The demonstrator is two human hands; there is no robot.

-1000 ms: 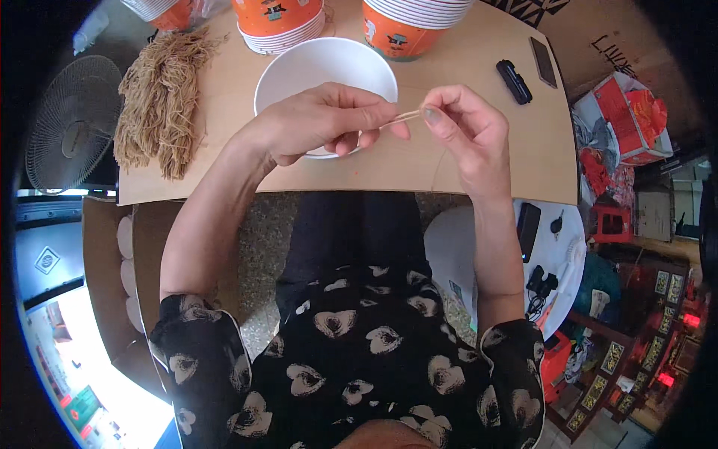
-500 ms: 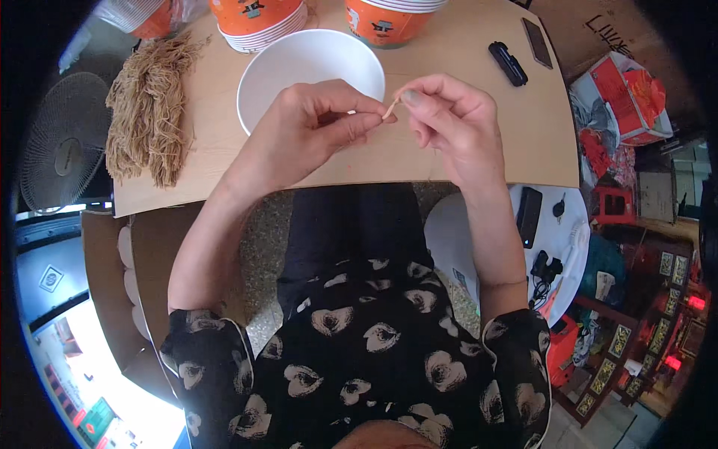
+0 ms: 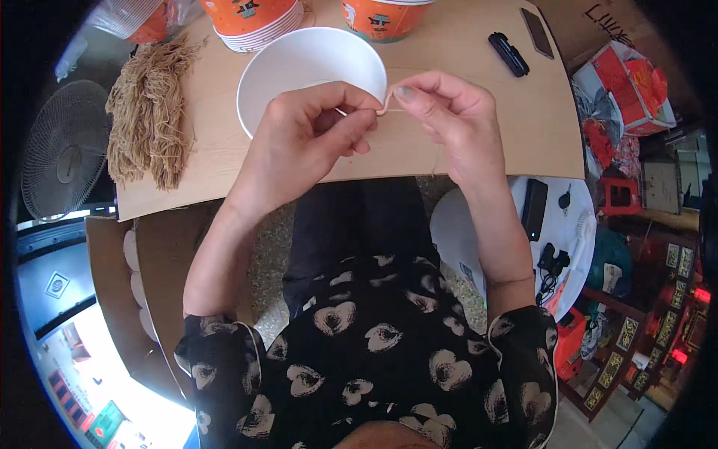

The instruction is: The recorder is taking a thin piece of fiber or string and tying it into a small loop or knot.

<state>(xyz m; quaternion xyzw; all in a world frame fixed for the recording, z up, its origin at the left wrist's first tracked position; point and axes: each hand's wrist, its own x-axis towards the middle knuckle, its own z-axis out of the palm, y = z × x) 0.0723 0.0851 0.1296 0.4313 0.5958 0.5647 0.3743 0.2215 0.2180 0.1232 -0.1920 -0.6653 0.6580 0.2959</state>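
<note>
Above the front edge of the table, my left hand (image 3: 318, 133) and my right hand (image 3: 458, 118) face each other in a pinch. Between their fingertips runs a short, thin, pale tan strand (image 3: 387, 99), bent in a curve; what it is made of is too small to tell. The left thumb and forefinger close on its lower end, the right thumb and forefinger on its upper end. Just behind the left hand stands a wide white paper tub (image 3: 280, 67), its inside facing up. To its left lies a thick bundle of tan cords (image 3: 146, 112).
Stacks of orange printed paper tubs (image 3: 254, 19) stand at the back of the table (image 3: 456, 56). A black oblong case (image 3: 508, 55) and a dark phone (image 3: 536, 32) lie at the right. A fan (image 3: 66, 157) is at the left, and a white stool (image 3: 576, 224) bears small items beside my right arm.
My right fingertips have shifted slightly left, and the strand now bends more sharply between the hands. The left fingers have curled in a little. The whole view has shifted slightly.
</note>
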